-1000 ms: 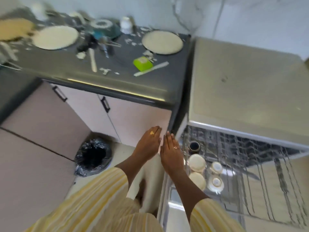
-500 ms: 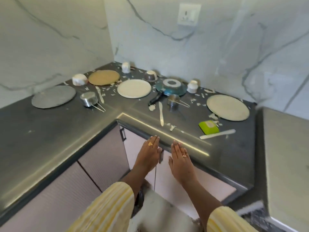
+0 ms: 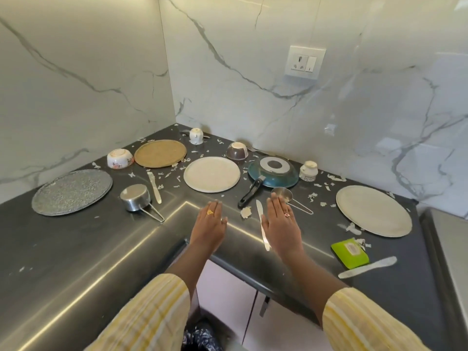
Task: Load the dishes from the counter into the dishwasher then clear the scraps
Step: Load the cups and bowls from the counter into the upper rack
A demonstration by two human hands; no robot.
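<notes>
Steel knife (image 3: 258, 211) partly behind flat right hand (image 3: 282, 224), left hand (image 3: 209, 225) flat, both holding nothing

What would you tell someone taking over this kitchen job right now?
Left grip and right grip: both open, empty, above the counter edge.
On the counter: grey plate, brown plate, cream plate, pale plate at right, upturned pan, floral bowl, dark bowl, two steel cups, three knives, green sponge, scraps scattered.
Done: nothing visible here; dishwasher out of view.
Left: load all dishes, then clear scraps.
</notes>
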